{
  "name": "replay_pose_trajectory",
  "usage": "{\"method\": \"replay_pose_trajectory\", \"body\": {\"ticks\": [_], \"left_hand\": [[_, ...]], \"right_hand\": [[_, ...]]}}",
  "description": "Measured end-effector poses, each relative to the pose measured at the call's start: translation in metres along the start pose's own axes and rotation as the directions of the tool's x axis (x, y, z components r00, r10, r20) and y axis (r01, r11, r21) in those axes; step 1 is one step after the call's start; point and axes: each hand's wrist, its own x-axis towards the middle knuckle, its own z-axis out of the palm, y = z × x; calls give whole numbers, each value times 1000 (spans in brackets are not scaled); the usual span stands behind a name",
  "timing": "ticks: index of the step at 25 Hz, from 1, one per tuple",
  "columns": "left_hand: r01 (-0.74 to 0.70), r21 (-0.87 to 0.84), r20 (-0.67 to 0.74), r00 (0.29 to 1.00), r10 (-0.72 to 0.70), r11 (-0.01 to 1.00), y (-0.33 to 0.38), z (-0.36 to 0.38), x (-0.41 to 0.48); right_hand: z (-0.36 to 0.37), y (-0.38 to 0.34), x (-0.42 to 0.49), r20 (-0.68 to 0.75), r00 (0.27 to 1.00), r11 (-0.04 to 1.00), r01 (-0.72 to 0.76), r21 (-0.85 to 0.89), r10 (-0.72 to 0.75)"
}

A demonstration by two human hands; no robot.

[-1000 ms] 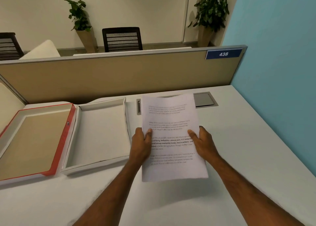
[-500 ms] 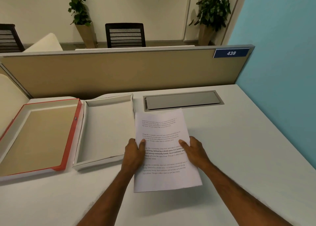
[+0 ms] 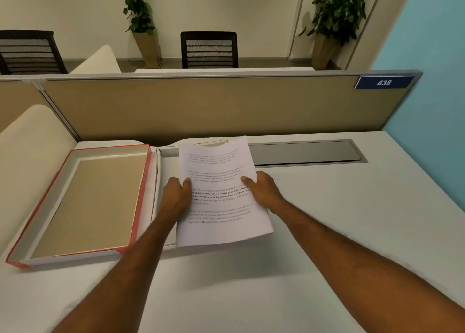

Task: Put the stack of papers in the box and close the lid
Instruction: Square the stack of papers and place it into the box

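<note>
Your left hand (image 3: 177, 194) and right hand (image 3: 261, 189) grip the stack of papers (image 3: 221, 191) by its long edges; the box (image 3: 166, 154) lies beneath your left hand, long axis matching.

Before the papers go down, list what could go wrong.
1. The papers sit skewed over the box, their right edge past its wall; lowered so, they may catch on the rim and crease.
2. Each hand, left and right, pinches only a side edge, so loose sheets could fan or slip out.
3. The lid lies open beside the box; the left forearm could knock it.
</note>
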Motion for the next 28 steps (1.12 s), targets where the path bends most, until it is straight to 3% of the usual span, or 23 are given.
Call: {"method": "replay_pose_trajectory", "body": {"ticks": [4,16,23,28], "left_hand": [[16,45,7,1000,-16,999,-20,-15,42],[207,117,157,962,-224,971,-69,6,97],[256,220,90,956,-281,941,-75,11,101],[297,261,-25,953,-302,918,-75,11,97]], "right_hand": [[34,-18,34,48,999,999,-26,31,25],[101,-6,91,62,985,976,-149,-156,161],[114,-5,96,54,973,961,-212,-178,225],[114,-9,91,132,956,965,-257,-52,261]]}}
